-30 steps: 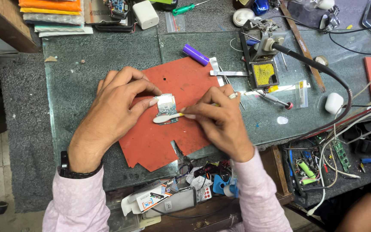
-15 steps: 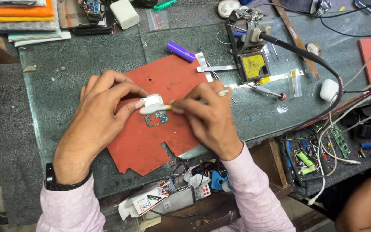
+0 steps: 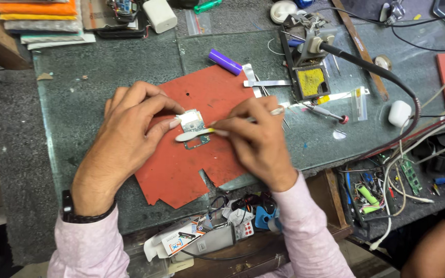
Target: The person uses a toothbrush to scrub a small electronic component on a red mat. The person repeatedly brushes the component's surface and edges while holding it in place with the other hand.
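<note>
While pinched, brush (image 3: 197, 135) lies crosswise, head leftward.

Small circuit board (image 3: 193, 128) — flat on red mat, white-tipped brush (image 3: 194, 135) lying across it

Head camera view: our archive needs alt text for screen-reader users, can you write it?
A person's left hand steadies a small circuit board on a red mat while the right hand works on it with a thin white tool. A purple battery and a soldering iron stand lie beyond on the cluttered workbench.
</note>
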